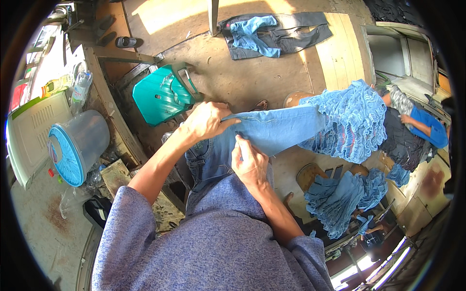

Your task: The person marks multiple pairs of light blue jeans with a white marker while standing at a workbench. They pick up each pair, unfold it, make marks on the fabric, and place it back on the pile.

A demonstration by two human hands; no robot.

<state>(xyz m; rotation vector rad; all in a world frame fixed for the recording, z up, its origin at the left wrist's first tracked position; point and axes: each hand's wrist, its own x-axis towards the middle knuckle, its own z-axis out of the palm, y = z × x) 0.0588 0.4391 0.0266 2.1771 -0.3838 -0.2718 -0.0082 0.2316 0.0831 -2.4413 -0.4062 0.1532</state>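
A light-blue pair of jeans (pixel 284 127) lies stretched across my lap, one leg reaching right to a tall pile of folded denim (pixel 347 123). At the upper edge of the cloth, my left hand (pixel 209 120) is closed, gripping the jeans between thumb and fingers. Just below and to the right, my right hand (pixel 250 164) is closed in a pinch against the denim. Something small and dark shows at its fingertips, too small to name. Part of the jeans is hidden under my hands.
A green plastic stool (pixel 162 94) stands ahead on the left, beside a clear tub with a blue lid (pixel 70 155). More denim (pixel 335 201) is heaped at the lower right. Dark trousers (pixel 301 36) lie on the floor ahead. Another person (pixel 420 121) is at the far right.
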